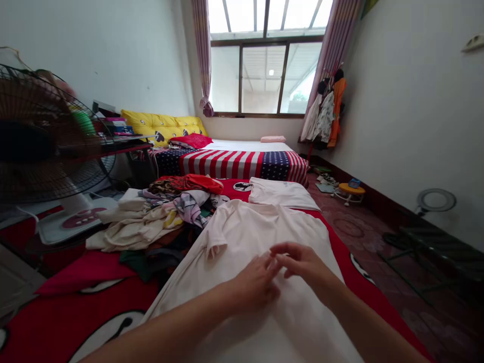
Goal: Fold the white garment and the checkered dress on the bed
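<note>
A cream short-sleeved garment (257, 227) lies spread out on a red patterned cover (132, 297), its neckline toward the far side. Over its middle, my left hand (257, 282) and my right hand (297, 259) meet at the fingertips. The fingers of my left hand are bent and blurred, and whether they pinch anything is hidden. My right hand has its fingers curved toward the left one, with thumb and forefinger apart; nothing shows between them. Beyond the neckline is a folded white garment (282, 193).
A heap of mixed clothes (151, 217) lies left of the garment. A fan (34, 136) stands at far left. Behind is a bed with a striped cover (227, 162). On the right are a yellow stool (351, 190) and a dark folding bench (442, 247).
</note>
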Available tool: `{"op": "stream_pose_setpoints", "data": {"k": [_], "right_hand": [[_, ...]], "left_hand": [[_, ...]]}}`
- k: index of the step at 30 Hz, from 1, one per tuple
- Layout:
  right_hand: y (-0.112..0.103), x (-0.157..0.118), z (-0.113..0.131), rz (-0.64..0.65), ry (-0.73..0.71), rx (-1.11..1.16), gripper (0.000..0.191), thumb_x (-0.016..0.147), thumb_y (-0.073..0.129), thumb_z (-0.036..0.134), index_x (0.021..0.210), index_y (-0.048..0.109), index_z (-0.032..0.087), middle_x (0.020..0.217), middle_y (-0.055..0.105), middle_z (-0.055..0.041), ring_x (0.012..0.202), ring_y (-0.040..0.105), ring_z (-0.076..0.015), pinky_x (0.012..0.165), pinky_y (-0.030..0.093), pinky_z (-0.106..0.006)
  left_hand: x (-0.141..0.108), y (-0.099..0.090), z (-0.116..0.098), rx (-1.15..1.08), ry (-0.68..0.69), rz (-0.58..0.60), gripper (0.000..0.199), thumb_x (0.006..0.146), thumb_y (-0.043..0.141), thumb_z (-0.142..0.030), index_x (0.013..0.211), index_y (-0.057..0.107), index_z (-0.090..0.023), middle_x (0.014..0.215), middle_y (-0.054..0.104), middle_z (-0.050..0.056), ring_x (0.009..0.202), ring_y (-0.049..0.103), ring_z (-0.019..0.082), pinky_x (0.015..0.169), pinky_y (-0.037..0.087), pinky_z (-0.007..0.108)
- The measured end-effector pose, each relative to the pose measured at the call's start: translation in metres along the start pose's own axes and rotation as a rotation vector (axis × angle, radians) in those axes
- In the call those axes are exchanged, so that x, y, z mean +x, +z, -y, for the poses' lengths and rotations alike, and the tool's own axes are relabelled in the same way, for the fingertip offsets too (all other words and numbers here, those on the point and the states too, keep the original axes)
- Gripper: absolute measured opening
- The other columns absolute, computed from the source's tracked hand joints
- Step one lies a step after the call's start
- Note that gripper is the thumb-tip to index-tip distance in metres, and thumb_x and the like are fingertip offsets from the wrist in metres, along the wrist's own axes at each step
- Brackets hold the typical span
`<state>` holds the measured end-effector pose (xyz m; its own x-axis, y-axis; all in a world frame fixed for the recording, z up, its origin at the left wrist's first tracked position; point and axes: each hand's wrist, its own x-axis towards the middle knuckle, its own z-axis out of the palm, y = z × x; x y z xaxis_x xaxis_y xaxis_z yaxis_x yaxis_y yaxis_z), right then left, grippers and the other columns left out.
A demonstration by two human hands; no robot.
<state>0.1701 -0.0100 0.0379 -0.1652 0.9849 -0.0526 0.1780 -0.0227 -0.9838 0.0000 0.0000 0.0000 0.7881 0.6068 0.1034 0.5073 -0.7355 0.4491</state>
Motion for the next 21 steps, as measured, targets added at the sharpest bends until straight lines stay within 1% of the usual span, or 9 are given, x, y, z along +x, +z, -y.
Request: {"op": "stream_pose_setpoints", "data": {"k": [3, 5, 8, 10, 12, 14, 16, 19, 21], "right_hand": [[0.038, 0.054, -0.012, -0.158, 0.007, 0.185, 0.037, 0.063, 0.070, 0.036, 0.093, 0.062, 0.016, 0.080, 0.067, -0.0066, 0.066, 0.063, -0.0167, 0.052, 0.047, -0.024], [0.051, 0.079, -0.025, -0.281, -0.025, 0.245, 0.036, 0.060, 0.071, 0.033, 0.089, 0.060, 0.016, 0.083, 0.066, -0.0069, 0.066, 0.064, -0.0174, 0.047, 0.046, -0.023], [0.055, 0.094, -0.044, -0.383, -0.046, 0.407, 0.036, 0.062, 0.071, 0.036, 0.090, 0.058, 0.018, 0.092, 0.064, -0.0069, 0.068, 0.064, -0.0165, 0.048, 0.049, -0.023], [0.051, 0.093, -0.052, -0.363, -0.052, 0.484, 0.038, 0.063, 0.073, 0.038, 0.092, 0.058, 0.017, 0.093, 0.063, -0.0058, 0.067, 0.064, -0.0146, 0.052, 0.052, -0.024], [0.046, 0.090, -0.055, -0.299, -0.071, 0.506, 0.039, 0.064, 0.075, 0.038, 0.092, 0.060, 0.016, 0.094, 0.063, -0.0054, 0.068, 0.063, -0.0131, 0.057, 0.054, -0.024], [0.043, 0.087, -0.054, -0.247, -0.075, 0.507, 0.038, 0.065, 0.075, 0.039, 0.091, 0.062, 0.015, 0.094, 0.064, -0.0056, 0.069, 0.063, -0.0126, 0.060, 0.054, -0.024], [0.043, 0.087, -0.053, -0.230, -0.065, 0.483, 0.036, 0.066, 0.074, 0.039, 0.091, 0.063, 0.015, 0.092, 0.065, -0.0059, 0.069, 0.063, -0.0128, 0.060, 0.054, -0.024], [0.047, 0.089, -0.052, -0.209, -0.065, 0.379, 0.033, 0.069, 0.072, 0.040, 0.089, 0.063, 0.015, 0.085, 0.067, -0.0053, 0.065, 0.062, -0.0129, 0.058, 0.052, -0.024], [0.050, 0.090, -0.052, -0.172, -0.081, 0.298, 0.029, 0.072, 0.069, 0.040, 0.086, 0.063, 0.015, 0.078, 0.067, -0.0043, 0.061, 0.061, -0.0123, 0.056, 0.051, -0.023]], "left_hand": [[0.014, 0.017, 0.024, 0.069, -0.068, -0.164, 0.066, 0.084, 0.056, -0.042, 0.142, 0.039, -0.014, 0.148, 0.035, 0.018, 0.140, 0.025, 0.033, 0.115, 0.016, 0.053], [0.012, 0.020, 0.034, 0.099, -0.115, -0.227, 0.071, 0.084, 0.055, -0.048, 0.143, 0.037, -0.015, 0.150, 0.031, 0.018, 0.142, 0.020, 0.033, 0.116, 0.014, 0.053], [0.005, 0.019, 0.038, 0.118, -0.164, -0.245, 0.067, 0.085, 0.054, -0.049, 0.143, 0.038, -0.020, 0.150, 0.033, 0.016, 0.142, 0.021, 0.033, 0.115, 0.017, 0.053], [-0.001, 0.013, 0.036, 0.117, -0.163, -0.251, 0.064, 0.082, 0.059, -0.046, 0.140, 0.043, -0.022, 0.148, 0.037, 0.014, 0.139, 0.028, 0.033, 0.113, 0.024, 0.052], [-0.007, 0.000, 0.035, 0.095, -0.158, -0.281, 0.050, 0.081, 0.062, -0.036, 0.129, 0.056, -0.023, 0.140, 0.049, 0.012, 0.127, 0.047, 0.030, 0.106, 0.039, 0.046], [-0.014, -0.020, 0.037, 0.069, -0.160, -0.405, 0.033, 0.084, 0.056, -0.025, 0.116, 0.064, -0.024, 0.120, 0.065, 0.007, 0.106, 0.063, 0.022, 0.092, 0.050, 0.036], [-0.023, -0.046, 0.049, 0.072, -0.156, -0.616, 0.032, 0.088, 0.045, -0.017, 0.114, 0.064, -0.023, 0.102, 0.071, 0.004, 0.089, 0.067, 0.016, 0.083, 0.053, 0.029], [-0.041, -0.088, 0.085, 0.183, -0.211, -0.838, 0.043, 0.086, 0.037, -0.007, 0.122, 0.058, -0.018, 0.097, 0.070, 0.006, 0.085, 0.066, 0.015, 0.081, 0.052, 0.028], [-0.056, -0.109, 0.114, 0.308, -0.313, -0.762, 0.045, 0.083, 0.036, -0.006, 0.120, 0.060, -0.016, 0.105, 0.068, 0.010, 0.096, 0.064, 0.019, 0.088, 0.050, 0.035]]}}
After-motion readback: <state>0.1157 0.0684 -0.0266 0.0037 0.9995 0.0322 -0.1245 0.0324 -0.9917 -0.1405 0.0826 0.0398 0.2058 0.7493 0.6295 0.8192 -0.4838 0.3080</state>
